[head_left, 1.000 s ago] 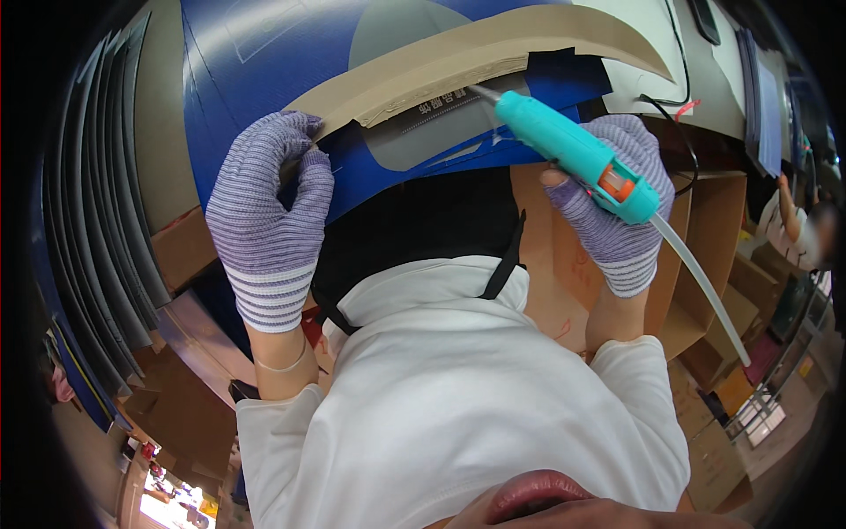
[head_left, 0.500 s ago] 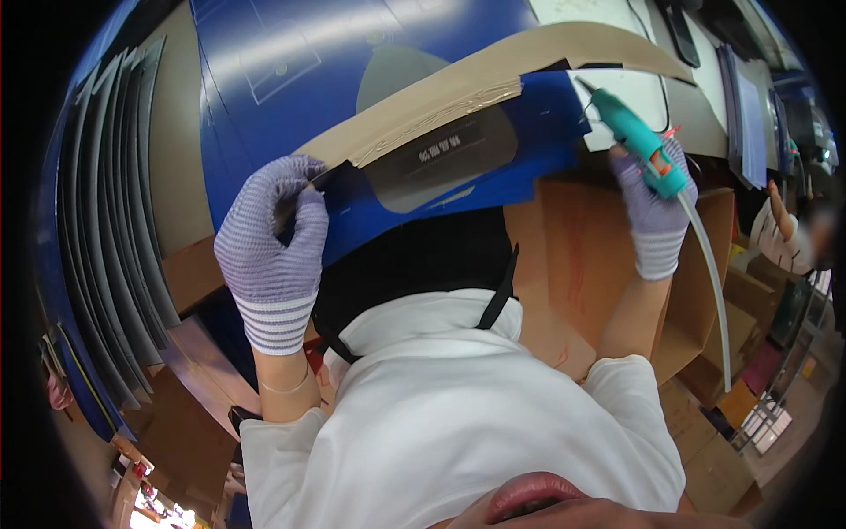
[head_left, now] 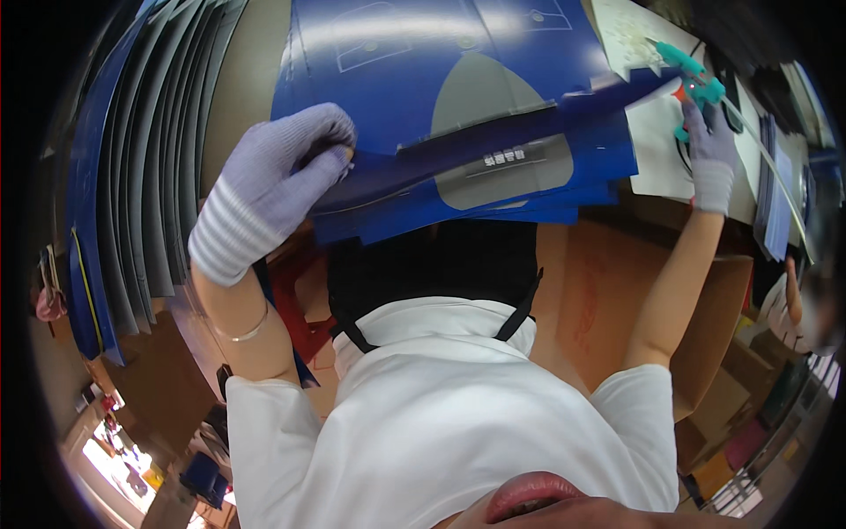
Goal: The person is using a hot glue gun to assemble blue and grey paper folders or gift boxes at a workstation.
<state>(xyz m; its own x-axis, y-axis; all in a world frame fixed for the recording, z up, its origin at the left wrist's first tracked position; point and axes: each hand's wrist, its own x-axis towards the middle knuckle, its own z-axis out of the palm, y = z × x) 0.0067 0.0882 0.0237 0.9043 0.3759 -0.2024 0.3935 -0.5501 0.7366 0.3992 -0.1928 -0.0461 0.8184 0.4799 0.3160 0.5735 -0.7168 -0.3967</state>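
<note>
On my left hand (head_left: 278,181) is a lavender knit glove with a striped cuff. Its thumb and fingers pinch the left end of a blue cardboard panel (head_left: 608,95), which is tilted edge-on and blurred by motion. Beneath it lies a stack of printed blue cardboard sheets (head_left: 388,97) with grey rounded shapes. My right hand (head_left: 712,145), in a matching glove, grips a teal glue gun (head_left: 703,86), nozzle pointing up and left. A pale glue stick (head_left: 767,154) trails out of its back. The gun is over a white board (head_left: 656,132) at the right.
Dark grey panels (head_left: 150,150) stand in a row at the left. Hardened glue scraps (head_left: 633,40) lie on the white board. An open cardboard box (head_left: 608,291) sits below the table edge at the right. Another person (head_left: 789,304) is at the far right.
The panel has turned from its tan underside to nearly edge-on. My right hand has moved right and up with the glue gun, over the white board. My left hand has risen slightly.
</note>
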